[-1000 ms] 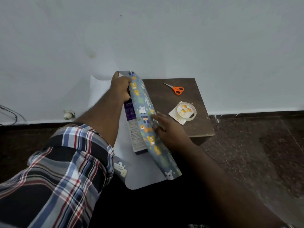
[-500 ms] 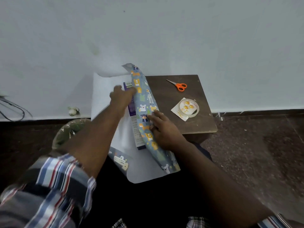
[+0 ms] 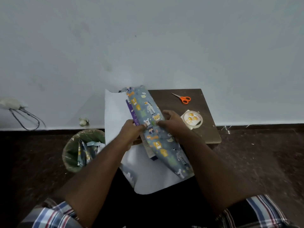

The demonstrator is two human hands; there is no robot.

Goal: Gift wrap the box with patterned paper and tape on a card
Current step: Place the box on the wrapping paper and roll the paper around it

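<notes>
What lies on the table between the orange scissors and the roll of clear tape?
Head view: only bare dark brown wooden table separates orange-handled scissors from clear tape roll.

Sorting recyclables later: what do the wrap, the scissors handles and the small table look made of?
Wrapping paper: thin paper, printed face, plain white back; it curls and folds softly. Scissors: orange handles look like smooth plastic, blades probably metal. Table: dark brown, matte, probably wood or laminate board.
</notes>
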